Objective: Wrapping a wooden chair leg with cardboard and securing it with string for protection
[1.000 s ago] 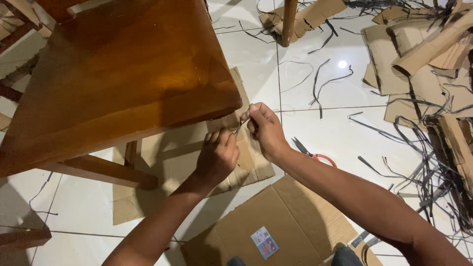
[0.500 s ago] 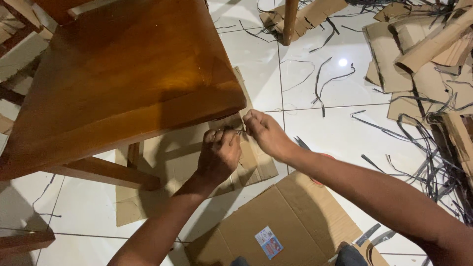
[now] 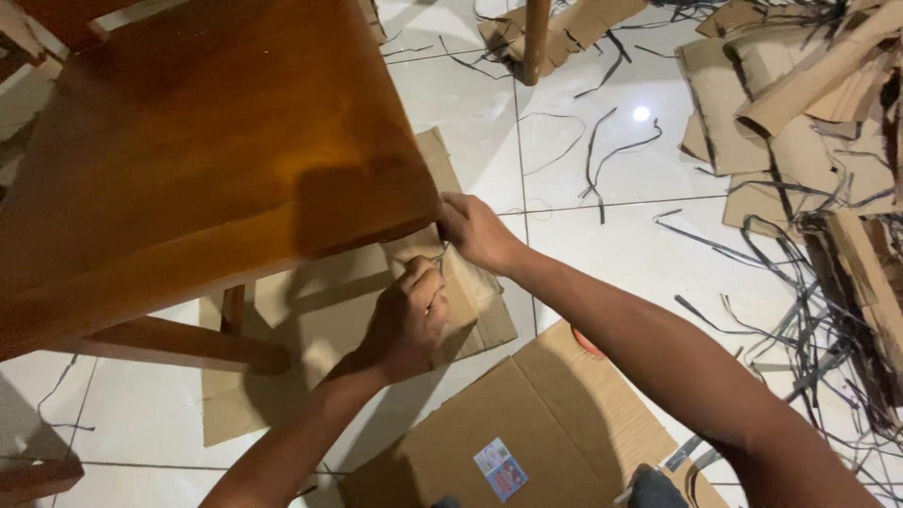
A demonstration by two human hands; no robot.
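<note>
My left hand [image 3: 406,318] is closed in a fist over a flattened cardboard sheet [image 3: 320,320] on the floor, pinching a thin dark strip [image 3: 439,265] that runs up toward my right hand [image 3: 473,231]. The right hand's fingers are pinched on the strip's upper end, right at the corner of a brown wooden table [image 3: 207,150]. Both hands sit close together just below the table edge. The strip is mostly hidden by the fingers.
A flattened cardboard box [image 3: 527,423] with a small coloured label lies in front of me. Cardboard scraps [image 3: 800,103] and several black strips [image 3: 602,160] litter the white tiled floor at right. A wooden leg [image 3: 534,38] stands at top. A red handle [image 3: 585,344] peeks from under my right forearm.
Both hands have moved left toward the table corner, the right hand dropping lower and closer to the edge. The scissors on the floor are now hidden under my right forearm.
</note>
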